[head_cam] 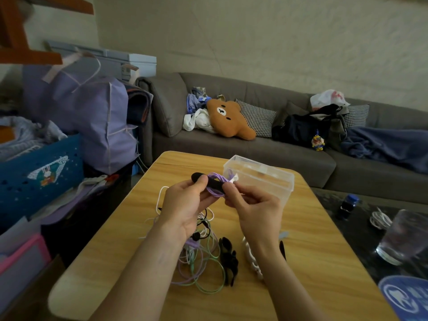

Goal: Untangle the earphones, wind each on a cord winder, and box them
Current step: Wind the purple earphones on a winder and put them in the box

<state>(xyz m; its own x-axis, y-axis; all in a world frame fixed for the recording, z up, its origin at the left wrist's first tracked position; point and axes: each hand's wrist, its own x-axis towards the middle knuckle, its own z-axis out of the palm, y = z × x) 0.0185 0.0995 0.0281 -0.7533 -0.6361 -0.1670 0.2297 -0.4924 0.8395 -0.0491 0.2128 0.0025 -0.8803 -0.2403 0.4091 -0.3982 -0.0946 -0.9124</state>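
Observation:
My left hand (185, 205) grips a black cord winder (203, 178) with a purple earphone cord (216, 181) coiled round it, held above the wooden table (301, 262). My right hand (252, 205) pinches the cord's end at the winder's right side. Behind both hands stands a clear plastic box (261, 179), open at the top. Below my wrists lies a tangle of green, purple, white and black earphone cords (203, 258). Beside it rest a spare black winder (228, 258) and a white winder (251, 256), partly hidden by my right forearm.
A glass of water (403, 237), a small dark bottle (348, 205) and a coiled white cable (379, 220) sit on the dark surface to the right. A grey sofa (254, 149) runs behind the table. Bags and a blue crate (39, 172) crowd the left.

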